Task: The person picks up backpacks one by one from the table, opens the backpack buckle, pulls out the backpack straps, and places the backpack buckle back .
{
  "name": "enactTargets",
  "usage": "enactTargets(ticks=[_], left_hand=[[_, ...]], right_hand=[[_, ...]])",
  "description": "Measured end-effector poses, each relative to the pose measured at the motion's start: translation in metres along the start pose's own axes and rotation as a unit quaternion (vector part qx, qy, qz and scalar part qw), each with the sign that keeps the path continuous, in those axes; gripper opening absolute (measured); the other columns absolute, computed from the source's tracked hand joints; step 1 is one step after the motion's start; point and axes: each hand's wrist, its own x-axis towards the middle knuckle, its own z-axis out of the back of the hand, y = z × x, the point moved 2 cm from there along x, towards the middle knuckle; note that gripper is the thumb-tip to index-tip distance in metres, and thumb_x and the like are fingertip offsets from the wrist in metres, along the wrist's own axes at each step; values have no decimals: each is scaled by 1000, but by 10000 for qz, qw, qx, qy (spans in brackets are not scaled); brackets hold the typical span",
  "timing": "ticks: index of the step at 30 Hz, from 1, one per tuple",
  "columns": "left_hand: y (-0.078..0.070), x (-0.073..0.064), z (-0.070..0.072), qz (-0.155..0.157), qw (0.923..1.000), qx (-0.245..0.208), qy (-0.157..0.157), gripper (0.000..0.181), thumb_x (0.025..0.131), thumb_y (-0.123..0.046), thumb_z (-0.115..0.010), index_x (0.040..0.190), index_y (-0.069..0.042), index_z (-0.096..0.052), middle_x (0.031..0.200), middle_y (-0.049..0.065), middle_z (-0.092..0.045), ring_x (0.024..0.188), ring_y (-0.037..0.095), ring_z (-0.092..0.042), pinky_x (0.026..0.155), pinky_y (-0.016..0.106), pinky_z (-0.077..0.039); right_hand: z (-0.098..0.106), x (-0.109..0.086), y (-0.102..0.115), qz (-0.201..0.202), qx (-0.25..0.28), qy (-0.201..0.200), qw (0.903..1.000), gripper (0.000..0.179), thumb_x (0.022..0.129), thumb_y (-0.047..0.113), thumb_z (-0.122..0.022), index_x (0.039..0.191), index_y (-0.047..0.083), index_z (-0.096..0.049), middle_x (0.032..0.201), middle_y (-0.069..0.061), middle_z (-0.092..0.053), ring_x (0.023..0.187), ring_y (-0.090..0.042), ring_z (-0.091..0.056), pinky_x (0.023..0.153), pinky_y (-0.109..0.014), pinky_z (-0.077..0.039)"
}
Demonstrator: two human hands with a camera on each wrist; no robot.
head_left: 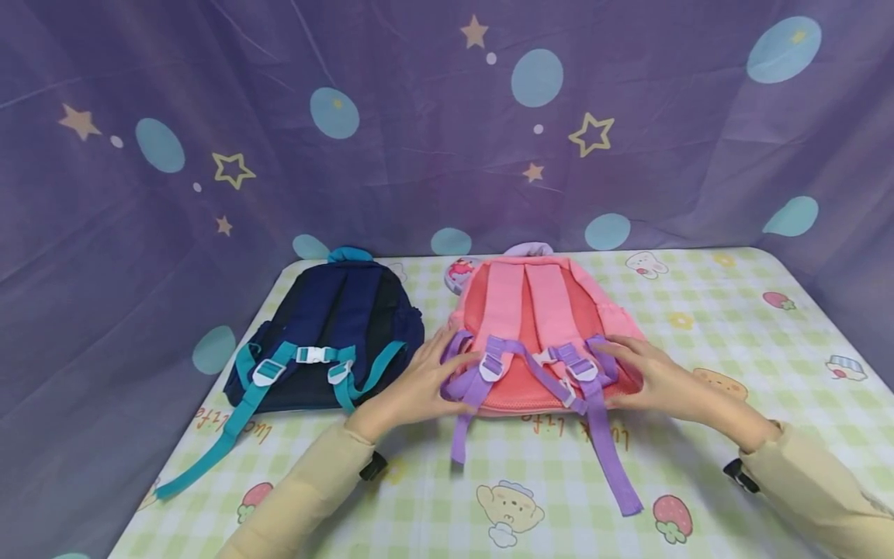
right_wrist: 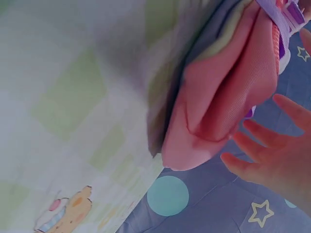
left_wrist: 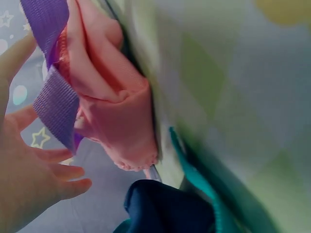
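A pink backpack point(head_left: 541, 318) lies back side up on the table, with purple straps and white buckles facing upward. My left hand point(head_left: 419, 386) is at its lower left corner, fingers spread beside a looped purple strap point(left_wrist: 56, 104). At the lower right corner, my right hand point(head_left: 653, 378) reaches in with its fingers apart, close to the other purple strap point(head_left: 609, 454). Neither hand curls round anything. In the right wrist view the fingertips are by the bag's pink side pocket point(right_wrist: 209, 126); whether they touch it I cannot tell.
To the left lies a dark blue backpack point(head_left: 300, 310) with teal straps, its white chest buckle point(head_left: 314, 355) fastened. A long teal strap end point(head_left: 199, 470) trails toward the front left. Both bags lie on a green checked tablecloth point(head_left: 733, 326), with a purple curtain point(head_left: 433, 178) behind.
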Motion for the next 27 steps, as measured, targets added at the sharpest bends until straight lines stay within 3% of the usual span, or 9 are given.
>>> enactTargets(ticks=[5, 11, 27], left_hand=[[1, -3, -5, 115, 9995, -206, 192, 76, 78, -33, -83, 143, -13, -50, 157, 29, -13, 142, 47, -17, 110, 62, -24], [4, -2, -13, 235, 9980, -420, 400, 75, 82, -30, -80, 146, -14, -46, 158, 27, -12, 140, 46, -25, 108, 58, -31], [2, 5, -20, 120, 9986, -470, 231, 70, 82, -27, -81, 143, -12, -50, 155, 28, -20, 124, 46, -49, 99, 51, -45]], right_hand=[[-6, -4, -1, -295, -132, 238, 9992, 72, 73, 32, -86, 131, 1, -57, 137, -35, -41, 122, -56, -41, 92, -70, -37], [-11, -5, -3, -346, -430, 219, 9982, 68, 71, 32, -87, 125, -2, -62, 132, -38, -46, 119, -56, -44, 94, -68, -37], [-17, -8, -6, -470, -618, 26, 9970, 67, 70, 31, -88, 122, -3, -63, 128, -37, -49, 117, -55, -46, 93, -67, -39]])
